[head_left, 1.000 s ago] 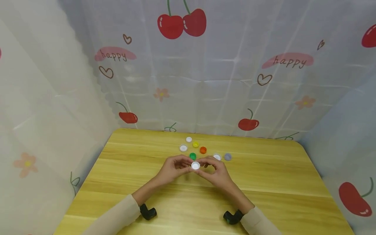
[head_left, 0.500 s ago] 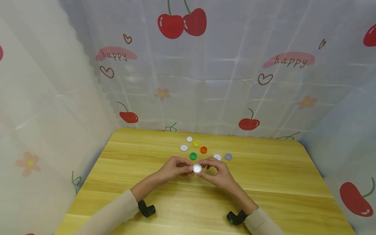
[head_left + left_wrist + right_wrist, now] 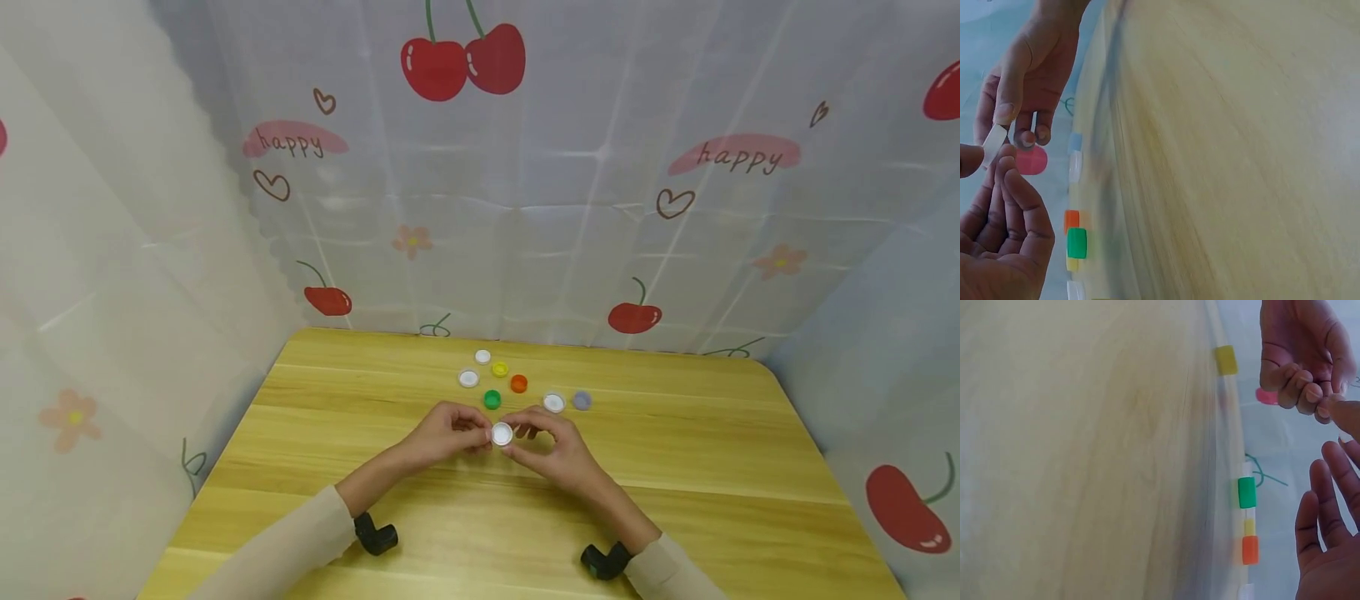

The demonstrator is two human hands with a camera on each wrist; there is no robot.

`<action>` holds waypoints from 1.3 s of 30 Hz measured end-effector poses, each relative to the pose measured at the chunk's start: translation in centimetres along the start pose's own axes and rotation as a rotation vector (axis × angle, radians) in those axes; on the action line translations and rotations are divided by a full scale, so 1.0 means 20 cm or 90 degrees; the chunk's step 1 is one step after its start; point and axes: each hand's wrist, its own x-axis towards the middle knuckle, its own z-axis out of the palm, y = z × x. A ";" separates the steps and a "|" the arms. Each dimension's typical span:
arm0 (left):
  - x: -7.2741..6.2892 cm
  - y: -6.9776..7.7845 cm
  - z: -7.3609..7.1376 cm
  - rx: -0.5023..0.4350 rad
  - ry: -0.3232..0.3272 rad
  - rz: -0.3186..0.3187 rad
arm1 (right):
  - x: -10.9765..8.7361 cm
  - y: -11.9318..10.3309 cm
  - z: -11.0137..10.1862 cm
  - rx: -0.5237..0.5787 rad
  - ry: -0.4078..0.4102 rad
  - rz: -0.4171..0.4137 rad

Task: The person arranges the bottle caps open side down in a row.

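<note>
A small round white bottle cap (image 3: 502, 434) is held up over the table between both hands, its hollow side facing the head camera. My left hand (image 3: 447, 433) pinches its left edge between thumb and fingers. On the opposite edge, my right hand (image 3: 557, 444) grips it with thumb and forefinger, the other fingers loosely bent. From the left wrist, the white cap (image 3: 995, 145) appears edge-on between the two thumbs. Just beyond the hands lie a green cap (image 3: 492, 400) and a white cap (image 3: 554, 402).
Farther back on the wooden table (image 3: 360, 375) are an orange cap (image 3: 519, 383), a yellow cap (image 3: 500, 369), a wide white cap (image 3: 468, 378) and a smaller white cap (image 3: 482, 357). A pale purple cap (image 3: 582, 400) lies to the right. A cherry-print curtain (image 3: 525, 250) surrounds the table.
Both hands have drawn slightly nearer with the held cap. Its open face has turned more toward the head camera, and the left fingers have shifted to its left edge.
</note>
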 end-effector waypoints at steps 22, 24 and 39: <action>-0.03 0.01 0.01 0.622 0.115 0.507 | 0.02 0.08 -0.01 0.286 -0.146 0.164; -0.03 0.01 0.01 0.625 0.120 0.517 | 0.02 0.07 -0.01 0.291 -0.148 0.168; -0.05 -0.01 -0.01 0.560 0.118 0.468 | 0.05 0.04 0.03 0.347 -0.169 0.258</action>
